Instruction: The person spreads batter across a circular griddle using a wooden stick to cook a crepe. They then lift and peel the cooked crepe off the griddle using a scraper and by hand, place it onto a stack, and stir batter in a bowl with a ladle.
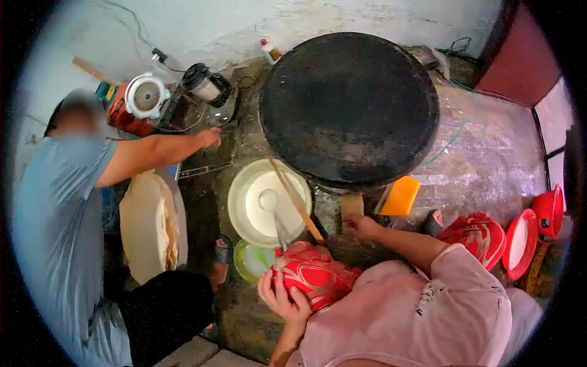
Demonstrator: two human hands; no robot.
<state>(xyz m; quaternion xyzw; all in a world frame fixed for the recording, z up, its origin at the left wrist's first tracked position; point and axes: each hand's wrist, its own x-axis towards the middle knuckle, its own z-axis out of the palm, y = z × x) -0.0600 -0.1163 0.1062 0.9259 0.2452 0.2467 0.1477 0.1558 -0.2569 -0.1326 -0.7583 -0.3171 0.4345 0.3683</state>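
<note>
My left hand [286,301] lies with fingers spread on the red patterned cloth [315,276] over my knee. Near the black round griddle [351,110], the fingers of my right hand [362,227] are bent at the lower end of a tan flat piece [352,205], seemingly gripping it. Left of that stands a pale basin [234,211] of white batter [257,214]. A metal ladle [269,200] dips into the batter, and a wooden stick [296,202] lies across the basin. A green bowl [247,262] sits below the basin, partly hidden by my knee.
A co-worker in a blue-grey shirt [61,238] sits at left, one arm [165,151] stretched toward a blender [208,85]. A blower [145,96] stands behind. Beside the co-worker is a stack of pale round sheets [147,226]. A yellow-orange slab [401,196] and red basins [521,244] lie right.
</note>
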